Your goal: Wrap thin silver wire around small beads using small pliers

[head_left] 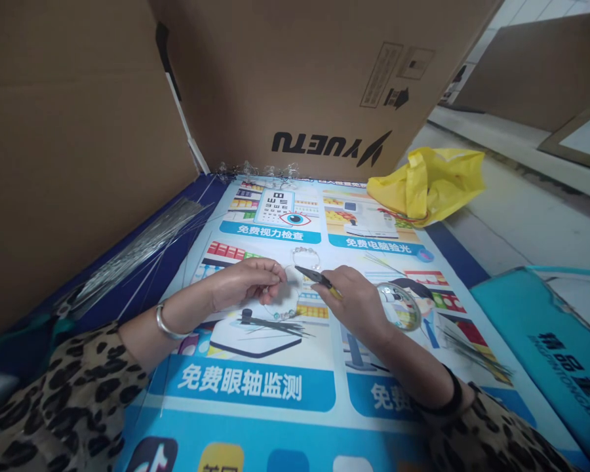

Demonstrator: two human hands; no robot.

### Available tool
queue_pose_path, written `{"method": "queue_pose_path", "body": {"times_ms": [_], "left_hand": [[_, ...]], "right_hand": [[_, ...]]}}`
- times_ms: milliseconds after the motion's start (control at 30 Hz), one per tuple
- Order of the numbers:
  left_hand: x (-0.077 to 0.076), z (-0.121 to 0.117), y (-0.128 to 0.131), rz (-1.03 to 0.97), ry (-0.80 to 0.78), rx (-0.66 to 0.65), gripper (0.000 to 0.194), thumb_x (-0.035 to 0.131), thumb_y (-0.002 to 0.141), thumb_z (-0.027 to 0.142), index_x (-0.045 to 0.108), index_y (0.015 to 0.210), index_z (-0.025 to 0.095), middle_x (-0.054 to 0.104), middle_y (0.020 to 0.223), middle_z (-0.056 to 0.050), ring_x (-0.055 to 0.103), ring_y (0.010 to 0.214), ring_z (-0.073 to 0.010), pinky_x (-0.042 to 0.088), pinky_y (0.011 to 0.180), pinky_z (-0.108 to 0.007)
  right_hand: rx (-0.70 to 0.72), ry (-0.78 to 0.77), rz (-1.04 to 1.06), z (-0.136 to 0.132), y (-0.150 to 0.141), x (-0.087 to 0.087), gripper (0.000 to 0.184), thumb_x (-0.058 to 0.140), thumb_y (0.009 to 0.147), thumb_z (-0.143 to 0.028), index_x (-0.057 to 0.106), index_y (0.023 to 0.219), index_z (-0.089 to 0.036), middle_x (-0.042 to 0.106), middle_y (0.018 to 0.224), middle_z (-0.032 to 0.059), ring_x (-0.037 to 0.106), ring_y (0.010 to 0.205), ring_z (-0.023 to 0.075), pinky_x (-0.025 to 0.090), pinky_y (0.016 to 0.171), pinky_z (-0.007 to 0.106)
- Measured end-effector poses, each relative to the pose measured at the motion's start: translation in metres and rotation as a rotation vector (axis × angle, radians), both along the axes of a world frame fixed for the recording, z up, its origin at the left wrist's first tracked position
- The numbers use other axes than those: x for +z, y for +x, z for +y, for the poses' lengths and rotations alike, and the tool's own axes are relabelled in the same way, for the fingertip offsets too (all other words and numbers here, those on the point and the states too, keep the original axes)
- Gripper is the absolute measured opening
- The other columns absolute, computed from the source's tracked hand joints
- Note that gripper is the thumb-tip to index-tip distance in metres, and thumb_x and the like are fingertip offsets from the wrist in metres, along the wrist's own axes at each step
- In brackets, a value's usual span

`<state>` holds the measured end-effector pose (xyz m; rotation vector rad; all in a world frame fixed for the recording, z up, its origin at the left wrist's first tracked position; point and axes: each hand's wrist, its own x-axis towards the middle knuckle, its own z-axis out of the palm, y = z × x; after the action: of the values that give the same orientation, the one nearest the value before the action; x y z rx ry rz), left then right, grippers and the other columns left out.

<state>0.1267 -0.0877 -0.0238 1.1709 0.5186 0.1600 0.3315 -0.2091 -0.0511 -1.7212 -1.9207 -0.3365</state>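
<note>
My left hand (248, 283) is closed in a pinch on a thin wire loop with small beads (286, 314) along its lower part. In my right hand (361, 305) is a pair of pliers (313, 275) with dark pointed jaws and yellow on the handle. The jaws point left toward the left fingertips, close to the wire; whether they touch it I cannot tell. Just beyond the pliers lies a beaded ring (305, 250) on the printed sheet. Cut lengths of dark wire (275, 326) lie below my left hand.
Right of my right hand sits a round clear dish (407, 305). More wire pieces (476, 351) lie farther right, and a long wire bundle (140, 246) at left. A yellow plastic bag (427, 183) and beaded wire pieces (258, 172) are near the upright cardboard (295, 78).
</note>
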Motion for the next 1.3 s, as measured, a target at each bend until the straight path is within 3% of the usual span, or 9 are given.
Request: {"method": "queue_pose_path", "body": {"times_ms": [300,533,767,933,1133,1300], "left_hand": [[0.002,-0.004,0.002,0.013,0.046,0.033,0.009,0.060,0.074,0.023,0.060,0.077,0.014,0.046,0.056,0.003,0.035,0.048,-0.0062,0.025,0.046,-0.020],[-0.001,-0.005,0.003,0.055,0.088,0.027,0.012,0.058,0.075,0.026,0.060,0.079,0.015,0.048,0.053,0.004,0.039,0.045,-0.0060,0.027,0.046,-0.020],[-0.004,-0.008,0.006,0.025,0.108,0.196,0.012,0.057,0.077,0.027,0.054,0.074,0.016,0.050,0.060,0.004,0.043,0.046,-0.0049,0.029,0.046,-0.018],[-0.007,-0.007,0.006,0.000,0.119,0.204,0.017,0.056,0.079,0.031,0.050,0.073,0.016,0.050,0.064,0.003,0.044,0.049,-0.0055,0.032,0.048,-0.018],[-0.008,-0.008,0.007,-0.030,0.139,0.208,0.016,0.055,0.079,0.029,0.048,0.074,0.017,0.049,0.062,0.004,0.043,0.049,-0.0055,0.032,0.050,-0.019],[-0.005,-0.010,0.009,-0.023,0.197,0.286,0.016,0.056,0.077,0.028,0.046,0.072,0.017,0.048,0.057,0.005,0.041,0.047,-0.0060,0.028,0.046,-0.019]], "right_hand": [[-0.035,-0.122,0.052,0.000,-0.001,0.001,0.025,0.048,0.086,-0.039,0.062,0.092,-0.019,0.063,0.081,0.0057,0.058,0.080,0.0169,0.044,0.070,0.026],[-0.037,-0.158,0.094,-0.001,-0.003,0.001,0.026,0.048,0.086,-0.041,0.061,0.094,-0.020,0.063,0.084,0.0052,0.058,0.082,0.0174,0.044,0.071,0.027],[-0.073,-0.204,0.093,-0.002,-0.004,0.003,0.028,0.047,0.086,-0.043,0.061,0.091,-0.021,0.063,0.081,0.0034,0.058,0.079,0.0173,0.043,0.067,0.027],[-0.088,-0.215,0.074,-0.002,-0.004,0.004,0.026,0.048,0.085,-0.043,0.062,0.090,-0.022,0.063,0.080,0.0024,0.058,0.077,0.0161,0.042,0.064,0.026],[-0.074,-0.180,0.085,-0.001,-0.003,0.004,0.026,0.049,0.085,-0.042,0.061,0.091,-0.021,0.063,0.080,0.0039,0.058,0.079,0.0178,0.044,0.067,0.028],[-0.064,0.042,0.120,-0.001,-0.003,0.007,0.025,0.049,0.085,-0.039,0.060,0.094,-0.018,0.062,0.085,0.0083,0.055,0.083,0.0211,0.044,0.073,0.034]]}}
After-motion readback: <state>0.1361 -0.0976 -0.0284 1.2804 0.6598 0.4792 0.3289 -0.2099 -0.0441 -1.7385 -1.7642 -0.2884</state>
